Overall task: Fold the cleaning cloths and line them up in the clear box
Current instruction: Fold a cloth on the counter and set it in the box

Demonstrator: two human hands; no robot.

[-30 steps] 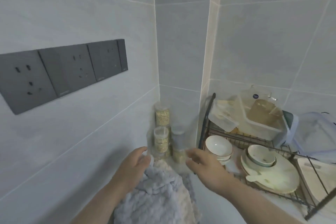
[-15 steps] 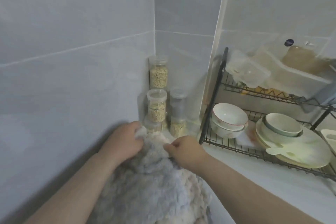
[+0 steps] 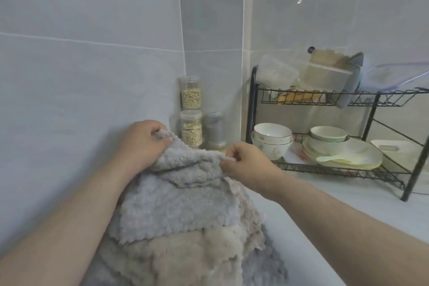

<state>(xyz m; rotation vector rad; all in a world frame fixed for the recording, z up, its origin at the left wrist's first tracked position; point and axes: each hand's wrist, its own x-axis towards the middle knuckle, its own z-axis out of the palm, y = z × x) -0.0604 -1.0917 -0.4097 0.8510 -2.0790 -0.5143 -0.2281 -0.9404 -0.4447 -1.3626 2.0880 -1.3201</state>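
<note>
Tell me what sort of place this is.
Probably a home kitchen corner: a black wire dish rack holding bowls and plates, clear jars of grain against the tiled wall, and cleaning cloths piled on the counter.

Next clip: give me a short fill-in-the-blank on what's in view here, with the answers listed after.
1. The left hand and the right hand pinch the grey cloth by its ____ edge.
2. The stacked white bowls sit on the ____ shelf of the black dish rack.
3. The clear jars stand in the wall corner, to the ____ of that rack.
Missing words: top; lower; left.
</note>
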